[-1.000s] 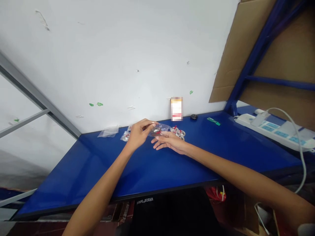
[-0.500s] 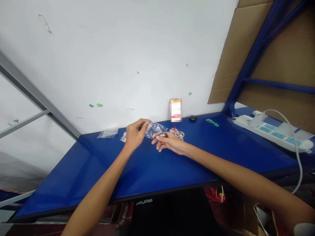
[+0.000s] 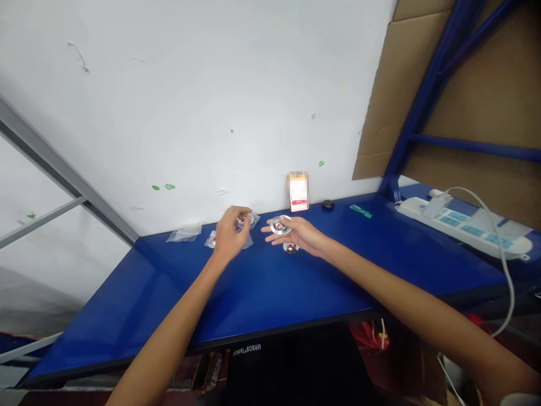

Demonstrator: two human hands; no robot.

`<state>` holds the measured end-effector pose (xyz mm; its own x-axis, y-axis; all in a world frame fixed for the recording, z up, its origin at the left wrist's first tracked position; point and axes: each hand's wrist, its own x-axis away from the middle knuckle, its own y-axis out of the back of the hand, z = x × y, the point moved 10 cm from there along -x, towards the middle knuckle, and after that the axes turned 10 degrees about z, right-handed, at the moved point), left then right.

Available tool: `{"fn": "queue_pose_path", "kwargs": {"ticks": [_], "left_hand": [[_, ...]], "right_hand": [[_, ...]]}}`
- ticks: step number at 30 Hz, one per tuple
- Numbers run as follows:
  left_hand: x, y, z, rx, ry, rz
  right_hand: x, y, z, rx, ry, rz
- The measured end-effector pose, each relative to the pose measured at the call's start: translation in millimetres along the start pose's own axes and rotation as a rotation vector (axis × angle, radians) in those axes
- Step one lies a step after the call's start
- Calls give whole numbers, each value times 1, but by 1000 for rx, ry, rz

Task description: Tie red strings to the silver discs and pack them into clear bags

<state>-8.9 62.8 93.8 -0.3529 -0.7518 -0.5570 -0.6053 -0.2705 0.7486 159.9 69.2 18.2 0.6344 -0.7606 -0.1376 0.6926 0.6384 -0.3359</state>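
Observation:
In my right hand (image 3: 306, 232) a small shiny metal cymbal (image 3: 279, 226) with a red centre is held under the thumb, its other fingers stretched out. Just below those fingers, a second small cymbal (image 3: 291, 248) with red on it rests on the blue table. My left hand (image 3: 232, 230) is closed, fingertips pinching a clear plastic bag (image 3: 253, 218) that has something silvery in or behind it; the fingers partly hide it. Beside the left wrist lies a small clear packet (image 3: 210, 239) with shiny contents.
Flat clear bags (image 3: 185, 232) lie at the table's back left. Along the wall stand a blurred card or box (image 3: 298, 193) and a small black round object (image 3: 328, 204). A green item (image 3: 360, 211) and a white power strip (image 3: 465, 227) with a cable are at right.
The cymbal in my right hand has turned, its red centre now facing me. The bag at my left hand is drawn closer to it. A cymbal shows below my right fingers.

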Motion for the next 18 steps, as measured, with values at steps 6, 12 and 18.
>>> {"fn": "queue_pose_path", "kwargs": {"ticks": [6,12,18], "left_hand": [[13,-43,-56,146,-303,167],[13,-42,-44,227,-211,100],[7,-44,-16,291,-32,122]], "right_hand": [[-1,11,-4,252,-45,-49],[-1,7,-4,448,-141,50],[9,77,38,391,30,-330]]}}
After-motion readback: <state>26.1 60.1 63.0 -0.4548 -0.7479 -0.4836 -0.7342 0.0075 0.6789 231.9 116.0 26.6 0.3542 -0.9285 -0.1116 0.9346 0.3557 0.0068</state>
